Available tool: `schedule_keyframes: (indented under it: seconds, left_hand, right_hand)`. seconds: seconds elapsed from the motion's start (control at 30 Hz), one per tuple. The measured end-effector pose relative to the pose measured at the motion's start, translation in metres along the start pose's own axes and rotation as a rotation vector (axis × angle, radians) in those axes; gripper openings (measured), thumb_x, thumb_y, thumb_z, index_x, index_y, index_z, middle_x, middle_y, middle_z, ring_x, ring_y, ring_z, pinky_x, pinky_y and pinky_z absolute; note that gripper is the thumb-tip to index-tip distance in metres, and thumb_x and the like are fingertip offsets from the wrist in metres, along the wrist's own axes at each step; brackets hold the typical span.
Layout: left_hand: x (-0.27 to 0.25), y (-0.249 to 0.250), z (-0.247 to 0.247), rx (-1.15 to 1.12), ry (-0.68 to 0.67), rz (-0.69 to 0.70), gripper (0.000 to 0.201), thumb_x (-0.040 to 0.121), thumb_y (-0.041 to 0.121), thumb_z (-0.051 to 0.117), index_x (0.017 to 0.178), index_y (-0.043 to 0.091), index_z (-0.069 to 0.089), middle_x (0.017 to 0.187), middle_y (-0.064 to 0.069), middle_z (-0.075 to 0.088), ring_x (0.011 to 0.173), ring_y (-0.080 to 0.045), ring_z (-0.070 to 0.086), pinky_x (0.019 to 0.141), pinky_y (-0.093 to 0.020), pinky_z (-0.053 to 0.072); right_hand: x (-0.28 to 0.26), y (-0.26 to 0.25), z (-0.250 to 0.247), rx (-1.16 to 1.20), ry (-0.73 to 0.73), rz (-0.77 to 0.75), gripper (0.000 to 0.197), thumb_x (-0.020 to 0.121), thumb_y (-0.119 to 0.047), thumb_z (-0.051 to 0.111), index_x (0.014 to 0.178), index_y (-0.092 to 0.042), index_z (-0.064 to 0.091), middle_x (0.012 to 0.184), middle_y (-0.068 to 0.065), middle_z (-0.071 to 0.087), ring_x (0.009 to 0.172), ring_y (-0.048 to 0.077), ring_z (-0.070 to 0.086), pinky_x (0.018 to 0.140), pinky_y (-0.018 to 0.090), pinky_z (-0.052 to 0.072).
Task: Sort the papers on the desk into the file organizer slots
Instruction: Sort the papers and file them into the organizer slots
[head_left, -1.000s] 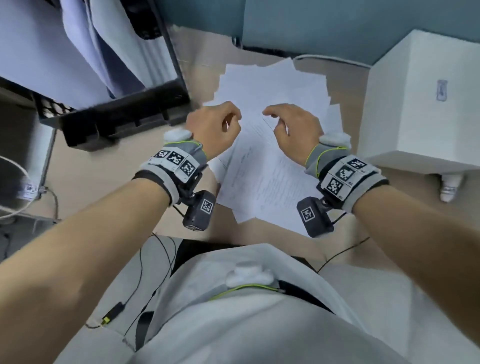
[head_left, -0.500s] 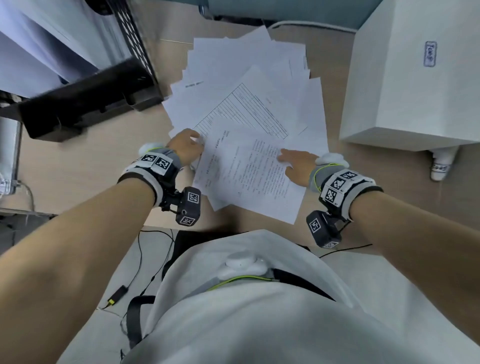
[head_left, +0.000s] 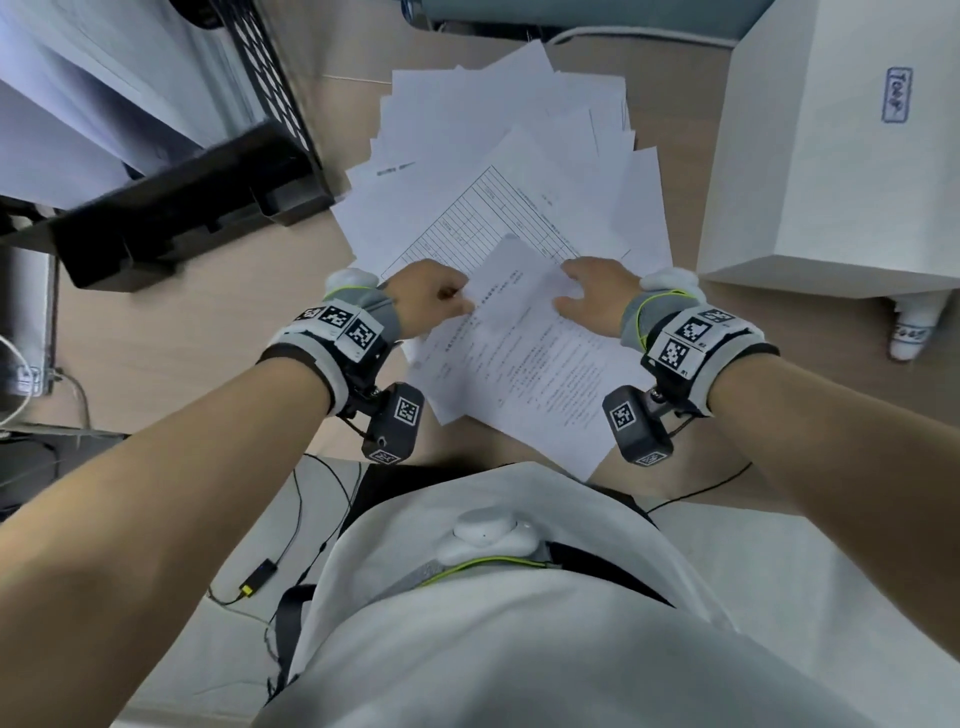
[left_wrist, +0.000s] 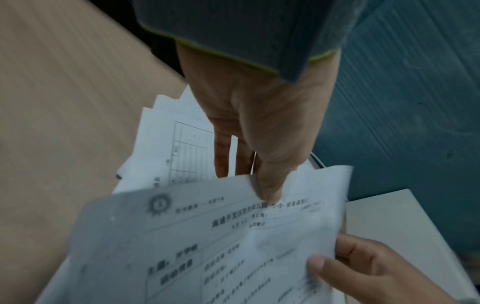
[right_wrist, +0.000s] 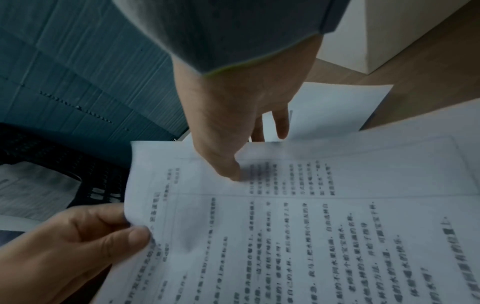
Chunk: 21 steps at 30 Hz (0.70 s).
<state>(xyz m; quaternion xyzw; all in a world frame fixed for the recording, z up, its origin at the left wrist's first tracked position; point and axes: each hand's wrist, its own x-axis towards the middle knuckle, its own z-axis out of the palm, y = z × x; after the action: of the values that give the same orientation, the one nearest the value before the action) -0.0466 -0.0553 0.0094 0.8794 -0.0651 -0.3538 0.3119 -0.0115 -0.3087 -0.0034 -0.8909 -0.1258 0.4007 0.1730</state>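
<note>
Lifting now: my left hand (head_left: 434, 299) and right hand (head_left: 597, 291) both pinch the top sheet (head_left: 524, 353), flat before; next the file organizer (head_left: 197, 218), upper left of frame.

Printed Chinese text covers the top sheet (head_left: 524, 364), too blurred to read. A round gear-like emblem (left_wrist: 159, 204) heads it. Black-and-white square markers (head_left: 680, 343) sit on both wristbands. White box label (head_left: 897, 96): handwriting illegible.
</note>
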Motion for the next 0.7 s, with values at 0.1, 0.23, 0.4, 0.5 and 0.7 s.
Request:
schedule_keyframes:
  seconds: [0.1, 0.23, 0.4, 0.5, 0.7]
  left_hand:
    - [0.01, 0.001, -0.008, -0.071, 0.015, 0.032, 0.019, 0.094, 0.021, 0.058, 0.09, 0.004, 0.065, 0.085, -0.009, 0.065, 0.077, -0.021, 0.057, 0.072, -0.031, 0.045]
    - [0.011, -0.028, -0.014, -0.174, 0.17, -0.171, 0.021, 0.091, 0.014, 0.053, 0.108, 0.019, 0.065, 0.107, 0.003, 0.064, 0.094, -0.013, 0.059, 0.082, -0.024, 0.046]
    - [0.001, -0.074, -0.023, -0.114, 0.288, -0.402, 0.033, 0.086, 0.008, 0.054, 0.118, 0.015, 0.061, 0.12, -0.002, 0.059, 0.105, -0.021, 0.058, 0.08, -0.028, 0.046]
    - [0.001, -0.084, -0.023, -0.164, 0.217, -0.42, 0.028, 0.086, 0.015, 0.06, 0.114, 0.016, 0.061, 0.106, -0.001, 0.061, 0.093, -0.02, 0.059, 0.072, -0.025, 0.044]
    - [0.004, -0.063, -0.018, 0.047, 0.094, -0.422, 0.015, 0.091, 0.018, 0.058, 0.086, 0.005, 0.057, 0.09, -0.022, 0.054, 0.083, -0.032, 0.055, 0.064, -0.034, 0.04]
  right_hand:
    - [0.006, -0.004, -0.002, 0.0, -0.006, 0.07, 0.045, 0.099, -0.031, 0.046, 0.137, -0.007, 0.044, 0.139, 0.011, 0.048, 0.124, 0.029, 0.048, 0.095, 0.032, 0.038]
    - [0.003, 0.003, -0.003, -0.003, 0.026, 0.115, 0.04, 0.099, -0.025, 0.041, 0.135, -0.008, 0.044, 0.137, 0.011, 0.05, 0.12, 0.033, 0.051, 0.1, 0.043, 0.043]
    - [0.003, 0.002, -0.001, 0.036, 0.065, 0.16, 0.047, 0.1, -0.031, 0.041, 0.144, -0.016, 0.036, 0.145, 0.005, 0.046, 0.128, 0.029, 0.047, 0.105, 0.039, 0.04]
    - [0.008, 0.002, 0.001, 0.044, 0.093, 0.216, 0.05, 0.1, -0.037, 0.04, 0.146, -0.019, 0.034, 0.147, 0.004, 0.044, 0.13, 0.03, 0.046, 0.106, 0.037, 0.038]
    - [0.008, -0.006, -0.003, 0.038, 0.087, 0.26, 0.048, 0.101, -0.034, 0.04, 0.145, -0.014, 0.037, 0.144, 0.008, 0.046, 0.126, 0.033, 0.047, 0.102, 0.038, 0.039]
